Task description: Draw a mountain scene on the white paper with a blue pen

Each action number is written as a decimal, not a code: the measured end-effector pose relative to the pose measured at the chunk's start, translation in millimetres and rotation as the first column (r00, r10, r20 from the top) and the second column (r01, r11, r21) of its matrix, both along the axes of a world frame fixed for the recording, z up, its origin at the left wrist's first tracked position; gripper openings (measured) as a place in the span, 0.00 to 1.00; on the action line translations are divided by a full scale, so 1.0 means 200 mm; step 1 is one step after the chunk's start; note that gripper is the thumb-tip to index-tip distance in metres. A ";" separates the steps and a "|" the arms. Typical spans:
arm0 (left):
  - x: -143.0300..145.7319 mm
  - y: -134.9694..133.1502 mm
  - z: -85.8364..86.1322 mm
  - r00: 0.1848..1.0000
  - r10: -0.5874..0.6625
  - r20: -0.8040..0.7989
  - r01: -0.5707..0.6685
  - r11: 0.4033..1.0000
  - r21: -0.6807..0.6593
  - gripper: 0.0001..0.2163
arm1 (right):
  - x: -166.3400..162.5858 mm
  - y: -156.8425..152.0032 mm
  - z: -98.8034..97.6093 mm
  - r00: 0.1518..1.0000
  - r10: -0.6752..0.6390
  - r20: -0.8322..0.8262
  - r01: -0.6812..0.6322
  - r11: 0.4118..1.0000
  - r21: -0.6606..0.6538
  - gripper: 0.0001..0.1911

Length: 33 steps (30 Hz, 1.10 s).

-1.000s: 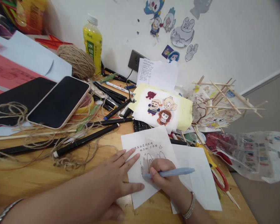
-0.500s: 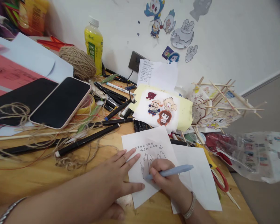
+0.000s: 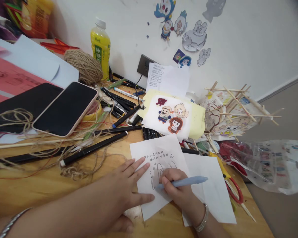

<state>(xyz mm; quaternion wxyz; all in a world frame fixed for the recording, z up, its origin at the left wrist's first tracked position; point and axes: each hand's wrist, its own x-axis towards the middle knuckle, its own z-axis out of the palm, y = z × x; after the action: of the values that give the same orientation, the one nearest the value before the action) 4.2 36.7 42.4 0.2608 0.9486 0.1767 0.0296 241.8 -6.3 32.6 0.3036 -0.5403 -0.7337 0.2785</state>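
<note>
The left hand [image 3: 123, 186], fingers spread, rests on the left edge of a drawn-on paper sheet [image 3: 152, 208] lying on the wooden surface [image 3: 27, 195]; the right hand [image 3: 177, 195] pinches a blue pen [image 3: 195, 180] over it.

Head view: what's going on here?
A person's right hand grips a light-blue pen, its tip at the line drawing on a white sheet. The left hand is spread, its fingertips on the sheet's left side. Written characters stand above the drawing, which the right hand partly covers. A second sheet lies to the right; a dark-screened phone is off to the left.
</note>
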 end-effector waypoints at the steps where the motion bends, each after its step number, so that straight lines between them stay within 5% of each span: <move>1: 0.00 0.00 -0.03 1.000 0.003 0.010 -0.003 1.000 0.000 0.37 | 0.00 0.00 0.00 1.000 -0.012 -0.008 0.012 1.000 0.000 0.21; 8: -0.02 -0.01 -0.28 0.975 -0.027 0.219 -0.002 0.991 0.131 0.37 | -0.01 0.00 0.00 1.000 -0.016 0.017 0.016 1.000 0.001 0.18; 12: -0.02 -0.01 -0.32 0.973 -0.029 0.228 -0.005 0.989 0.148 0.35 | -0.01 0.00 0.01 1.000 -0.021 -0.006 0.021 1.000 0.012 0.19; 16: -0.02 -0.01 -0.24 0.981 -0.029 0.190 0.009 0.994 0.105 0.36 | 0.00 0.00 0.00 0.999 -0.049 0.016 0.048 0.998 0.051 0.19; 23: -0.02 0.00 0.07 1.000 0.014 -0.004 -0.014 1.000 -0.008 0.32 | 0.00 0.00 -0.01 0.986 -0.122 0.110 0.112 0.990 0.091 0.18; 33: 0.00 0.00 0.09 0.999 0.004 -0.047 -0.005 1.000 -0.013 0.30 | 0.00 0.01 0.00 0.988 -0.096 0.122 0.086 0.993 0.082 0.18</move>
<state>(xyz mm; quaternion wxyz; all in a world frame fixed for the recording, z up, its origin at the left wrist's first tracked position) 3.7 37.5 61.1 0.2627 0.9470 0.1850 0.0069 241.2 -4.5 33.2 0.2897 -0.5776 -0.7362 0.2013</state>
